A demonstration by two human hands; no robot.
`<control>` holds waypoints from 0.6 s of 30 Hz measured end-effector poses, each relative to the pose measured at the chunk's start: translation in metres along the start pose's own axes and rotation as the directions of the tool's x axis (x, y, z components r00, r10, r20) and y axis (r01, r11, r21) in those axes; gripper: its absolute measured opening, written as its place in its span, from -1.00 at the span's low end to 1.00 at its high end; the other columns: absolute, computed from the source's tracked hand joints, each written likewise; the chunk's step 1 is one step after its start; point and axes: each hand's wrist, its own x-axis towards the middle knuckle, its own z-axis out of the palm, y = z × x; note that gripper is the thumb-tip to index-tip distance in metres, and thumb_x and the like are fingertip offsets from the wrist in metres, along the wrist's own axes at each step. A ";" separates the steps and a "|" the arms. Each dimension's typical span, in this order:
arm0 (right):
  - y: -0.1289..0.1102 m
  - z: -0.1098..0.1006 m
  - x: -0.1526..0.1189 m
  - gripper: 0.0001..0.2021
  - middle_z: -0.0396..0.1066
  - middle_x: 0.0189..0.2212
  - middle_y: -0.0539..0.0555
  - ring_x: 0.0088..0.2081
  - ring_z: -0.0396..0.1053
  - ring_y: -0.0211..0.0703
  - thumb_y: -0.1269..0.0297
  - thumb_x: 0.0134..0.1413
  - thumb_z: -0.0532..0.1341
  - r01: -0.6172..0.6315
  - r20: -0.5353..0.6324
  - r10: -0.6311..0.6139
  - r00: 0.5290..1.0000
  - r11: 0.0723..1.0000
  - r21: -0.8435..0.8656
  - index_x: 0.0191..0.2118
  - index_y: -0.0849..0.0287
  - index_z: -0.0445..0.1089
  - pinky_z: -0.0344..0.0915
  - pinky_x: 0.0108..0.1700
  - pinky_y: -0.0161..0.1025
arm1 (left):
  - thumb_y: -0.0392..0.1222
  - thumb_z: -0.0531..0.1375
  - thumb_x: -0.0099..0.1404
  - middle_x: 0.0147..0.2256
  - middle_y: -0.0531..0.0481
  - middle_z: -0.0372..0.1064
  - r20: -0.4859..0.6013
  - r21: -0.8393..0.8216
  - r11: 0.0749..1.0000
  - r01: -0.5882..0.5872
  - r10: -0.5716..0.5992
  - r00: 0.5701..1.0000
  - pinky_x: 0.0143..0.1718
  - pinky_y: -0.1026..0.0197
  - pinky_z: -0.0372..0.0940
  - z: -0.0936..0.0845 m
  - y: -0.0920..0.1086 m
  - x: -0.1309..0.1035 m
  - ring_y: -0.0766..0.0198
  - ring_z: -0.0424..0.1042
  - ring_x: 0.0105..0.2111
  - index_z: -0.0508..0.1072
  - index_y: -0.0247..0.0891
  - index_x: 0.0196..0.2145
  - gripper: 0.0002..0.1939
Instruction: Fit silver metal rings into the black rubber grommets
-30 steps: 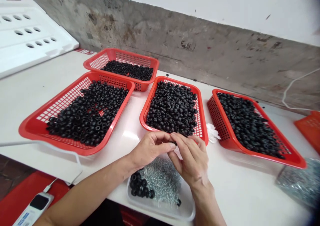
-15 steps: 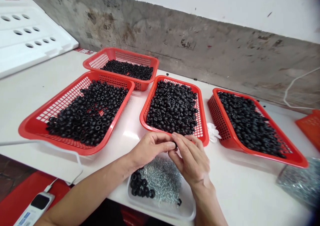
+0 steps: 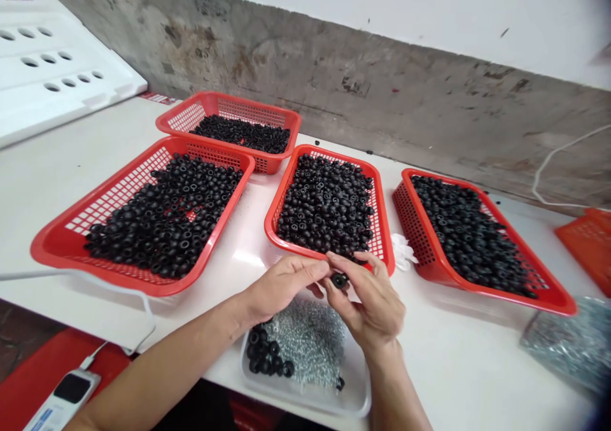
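Note:
My right hand [image 3: 367, 297] pinches a round black ring-shaped piece [image 3: 339, 281] between thumb and fingers, its hole facing me. Against it, my left hand [image 3: 291, 284] has its thumb and fingers pressed together; whatever they hold is hidden. Both hands are over a clear plastic tub [image 3: 329, 405] with small shiny metal pieces [image 3: 310, 342] and, at its left side, a cluster of black round pieces [image 3: 267, 354]. Just beyond my fingers stands a red basket [image 3: 387, 227] full of black ring pieces [image 3: 329, 202].
Two more red baskets of black pieces stand at left [image 3: 52, 246] and right [image 3: 563, 300]; another [image 3: 296, 132] lies behind. A white foam board [image 3: 95, 55] leans at the far left. A bag of metal pieces [image 3: 563, 342] and a white cable [image 3: 138, 291] also lie on the table [image 3: 453, 367].
The black ring piece, mostly hidden earlier, now shows in my right fingers, which have turned and lowered slightly. The view has shifted a little.

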 end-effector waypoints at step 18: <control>-0.001 -0.001 0.000 -0.46 0.51 -0.01 0.21 -0.10 0.55 0.00 0.44 0.14 0.28 0.038 0.076 -0.037 0.996 0.999 -0.006 0.24 0.10 0.27 0.29 0.06 0.06 | -0.10 0.28 0.26 -0.36 -0.05 0.50 0.031 -0.045 0.999 0.017 -0.016 0.999 -0.08 0.15 0.30 0.000 0.002 -0.001 0.22 0.45 -0.27 0.58 -0.32 -0.34 -0.79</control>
